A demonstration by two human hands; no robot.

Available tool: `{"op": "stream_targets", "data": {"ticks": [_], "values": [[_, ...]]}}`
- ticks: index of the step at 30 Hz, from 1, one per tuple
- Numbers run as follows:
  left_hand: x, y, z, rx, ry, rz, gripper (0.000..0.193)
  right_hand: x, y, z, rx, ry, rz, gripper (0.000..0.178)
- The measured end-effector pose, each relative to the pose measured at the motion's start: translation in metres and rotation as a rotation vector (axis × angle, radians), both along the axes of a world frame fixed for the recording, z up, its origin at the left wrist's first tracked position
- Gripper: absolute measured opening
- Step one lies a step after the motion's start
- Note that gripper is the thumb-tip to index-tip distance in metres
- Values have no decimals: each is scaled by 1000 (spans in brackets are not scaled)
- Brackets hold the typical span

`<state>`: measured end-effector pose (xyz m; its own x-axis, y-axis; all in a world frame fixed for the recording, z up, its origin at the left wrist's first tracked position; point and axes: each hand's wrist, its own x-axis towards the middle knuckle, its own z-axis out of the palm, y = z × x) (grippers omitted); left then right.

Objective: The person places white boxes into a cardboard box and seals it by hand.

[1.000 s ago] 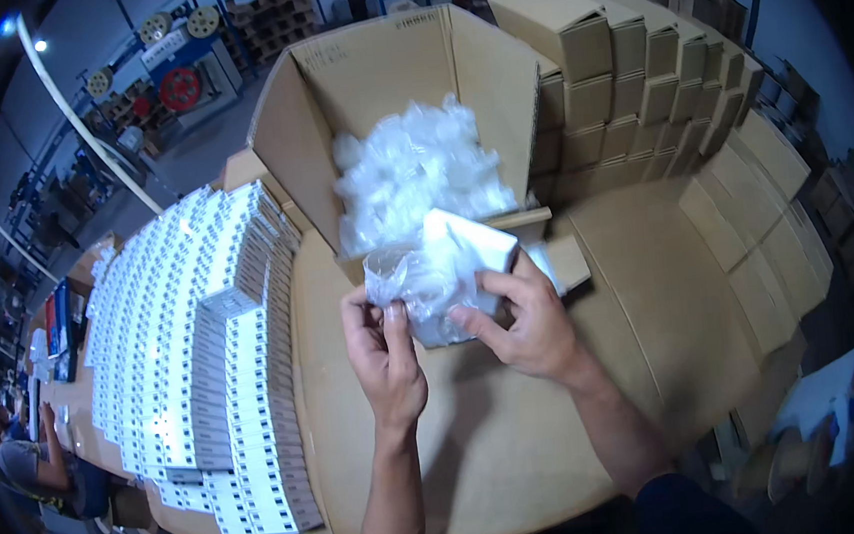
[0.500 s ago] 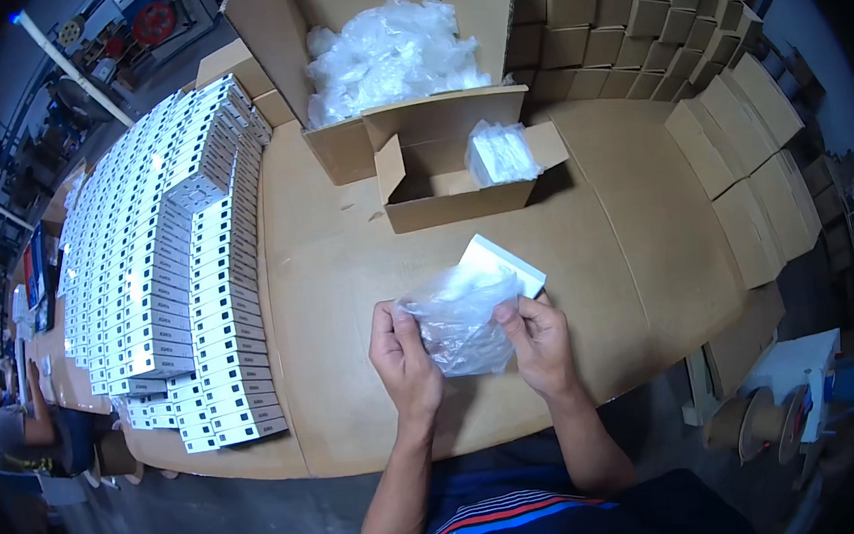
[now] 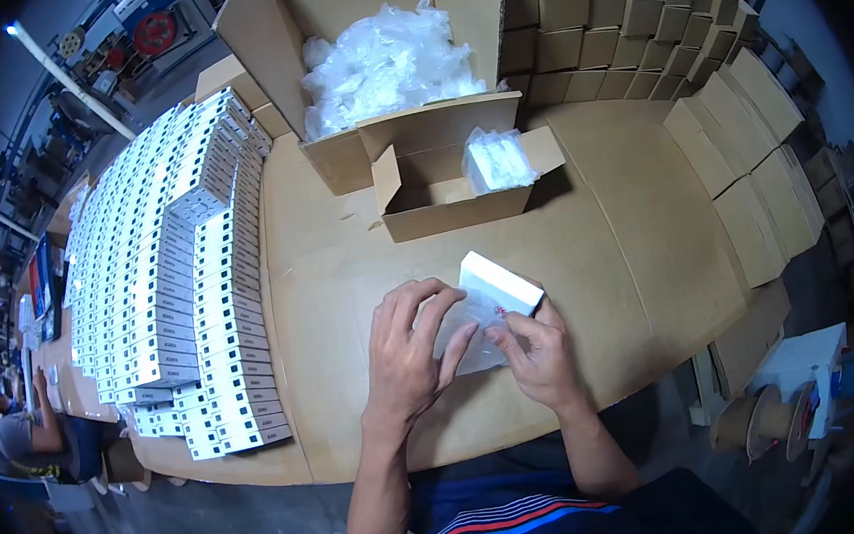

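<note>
Right hand (image 3: 540, 360): fingers pinching the white box (image 3: 501, 283) at its near right end. Left hand (image 3: 406, 354): fingers arched over the bag (image 3: 479, 351), thumb apart; whether they grip film, I cannot tell.
White box: between the hands, partly bagged. Smooth, crisp-edged; likely light, stiff, easily dented; best held by its narrow sides.
Bag: beneath the fingers. Thin, clear, creased; probably limp, slippery; best taken by the rim.
Beyond the fingertips, on the surface (image 3: 332, 274): open brown carton (image 3: 463, 218), wrapped pack (image 3: 499, 164) inside; farther, crumpled film (image 3: 386, 64).
Left of the fingers: stacked boxes (image 3: 152, 279), white, sharp-cornered.
</note>
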<state>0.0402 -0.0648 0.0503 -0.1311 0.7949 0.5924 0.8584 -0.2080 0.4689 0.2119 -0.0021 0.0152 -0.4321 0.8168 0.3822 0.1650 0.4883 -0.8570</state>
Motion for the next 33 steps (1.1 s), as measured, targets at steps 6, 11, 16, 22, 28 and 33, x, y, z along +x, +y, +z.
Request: {"op": "stream_targets", "data": {"ticks": [6,11,16,22,28,33], "values": [[-3,4,-13,-85,-143,-16,11,9,3,-6,-158,-79,42,26],[-13,14,-8,-30,-384,90,7,20,3,-26,-229,-22,161,23],[-30,18,-27,368,-723,131,20,17,-5,-31,-322,35,77,27],[22,-17,-46,-118,-1248,-45,35,10,-8,-36,-288,-21,-84,29],[31,-24,-48,-101,-1095,95,14,9,-10,-24,-510,210,-12,19],[14,-28,-45,-133,-1153,-53,34,14,-8,-37,-459,324,-3,18]]}}
